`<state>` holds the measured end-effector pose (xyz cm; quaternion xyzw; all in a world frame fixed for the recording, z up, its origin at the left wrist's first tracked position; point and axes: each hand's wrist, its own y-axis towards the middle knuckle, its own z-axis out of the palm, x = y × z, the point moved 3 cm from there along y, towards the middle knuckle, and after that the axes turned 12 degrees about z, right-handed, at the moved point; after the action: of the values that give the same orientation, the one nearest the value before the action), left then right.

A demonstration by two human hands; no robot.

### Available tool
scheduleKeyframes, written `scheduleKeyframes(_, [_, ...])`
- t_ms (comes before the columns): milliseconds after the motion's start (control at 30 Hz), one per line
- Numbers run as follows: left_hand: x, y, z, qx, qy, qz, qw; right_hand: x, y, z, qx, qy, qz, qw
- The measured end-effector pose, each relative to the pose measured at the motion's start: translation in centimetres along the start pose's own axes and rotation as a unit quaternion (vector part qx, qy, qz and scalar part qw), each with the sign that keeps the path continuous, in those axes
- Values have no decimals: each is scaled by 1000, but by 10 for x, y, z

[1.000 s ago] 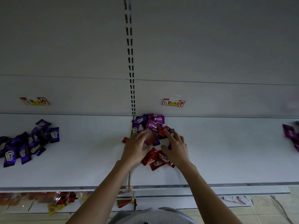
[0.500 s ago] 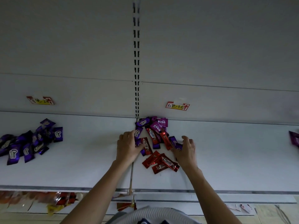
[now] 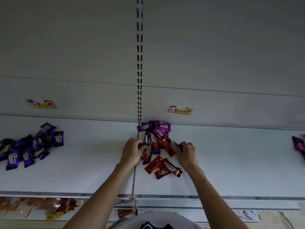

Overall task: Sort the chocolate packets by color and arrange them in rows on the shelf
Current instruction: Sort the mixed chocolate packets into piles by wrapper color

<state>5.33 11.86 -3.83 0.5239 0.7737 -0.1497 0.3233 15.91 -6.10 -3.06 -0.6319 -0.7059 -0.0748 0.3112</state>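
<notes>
Your left hand (image 3: pixel 132 152) and right hand (image 3: pixel 186 154) pinch packets (image 3: pixel 176 144) at the mixed pile's (image 3: pixel 156 139) sides; lift clear, don't drag red packets (image 3: pixel 163 167).

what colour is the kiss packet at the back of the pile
The KISS packet is magenta with white lettering; head view.

"Choco" marks red packets (image 3: pixel 170 166), "KISS" magenta packets (image 3: pixel 164 126); tag (image 3: pixel 180 110) perhaps "红色4元".
</notes>
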Motion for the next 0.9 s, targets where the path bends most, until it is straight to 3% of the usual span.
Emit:
scheduleKeyframes(200, [-2, -1, -12, -67, -38, 10, 997, 2, 0, -9, -22, 132, 55, 989])
scheduleKeyframes(300, [-1, 4, -24, -117, -66, -11, 991, 7, -5, -12, 1, 220, 96, 971])
scheduleKeyframes(467, [-5, 2, -33, -185, -150, -75, 968, 19, -14, -10, 61, 271, 90, 957])
scheduleKeyframes(533, [-6, -3, -32, -167, -148, -80, 972, 20, -17, -11, 78, 262, 74, 959])
scheduleKeyframes(667, [2, -15, -25, -31, -42, -30, 998, 17, -20, -11, 82, 232, 54, 968])
scheduleKeyframes(767, [11, -22, -23, 43, 46, 8, 998, 12, -21, -10, 86, 237, 61, 966])
scheduleKeyframes(900, [16, -23, -21, 49, 150, 25, 987, 6, -25, -7, 127, 273, 74, 951])
